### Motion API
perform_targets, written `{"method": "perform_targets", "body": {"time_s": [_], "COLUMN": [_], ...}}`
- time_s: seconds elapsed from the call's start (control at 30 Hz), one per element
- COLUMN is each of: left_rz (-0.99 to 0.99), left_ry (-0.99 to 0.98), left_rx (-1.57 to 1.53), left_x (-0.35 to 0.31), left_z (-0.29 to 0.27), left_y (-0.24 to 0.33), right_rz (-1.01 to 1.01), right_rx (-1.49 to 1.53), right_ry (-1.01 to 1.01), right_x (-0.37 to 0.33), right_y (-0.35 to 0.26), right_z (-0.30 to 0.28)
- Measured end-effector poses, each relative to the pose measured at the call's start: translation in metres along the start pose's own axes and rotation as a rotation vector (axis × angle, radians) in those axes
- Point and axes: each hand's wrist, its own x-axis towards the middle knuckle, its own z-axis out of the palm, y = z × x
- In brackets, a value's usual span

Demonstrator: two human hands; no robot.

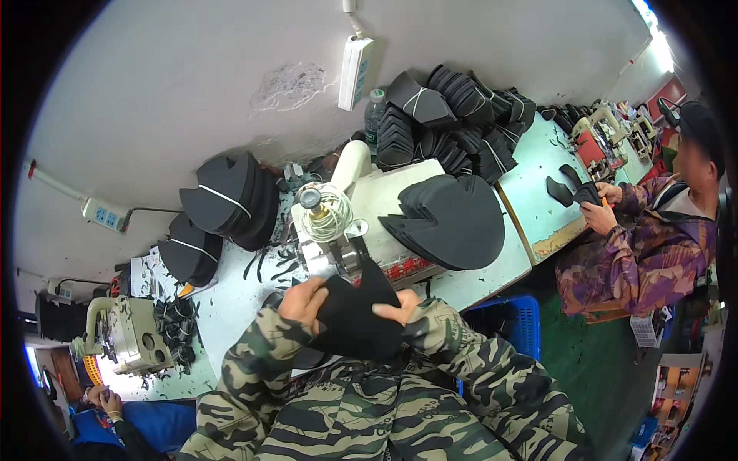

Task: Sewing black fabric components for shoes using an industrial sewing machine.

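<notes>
Black notched piece [355, 321] is between my lap [338, 415] and the machine [384, 201], left hand [304, 300] and right hand [400, 306] pinching opposite edges. I judge it light, bendable, not slippery; those edges suit holding.

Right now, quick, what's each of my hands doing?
Left hand: closed, gripping the left side of the black notched sheet.
Right hand: holding its right side, thumb on top.
</notes>
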Motion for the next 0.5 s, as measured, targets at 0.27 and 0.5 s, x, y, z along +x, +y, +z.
{"method": "perform_targets", "body": {"time_s": [0.27,0.5], "left_rz": [-0.044,-0.136], "left_ry": [0.137,-0.091], "left_rx": [0.474,0.294], "left_x": [0.044,0.068], "left_z": [0.005,0.002], "left_y": [-0.017,0.01], "right_rz": [0.002,0.353], "right_rx": [-0.174,0.338], "right_ry": [0.193,-0.056], "right_x": [0.027,-0.032], "right_y": [-0.005,-0.03], "right_z": [0.002,0.032]}}
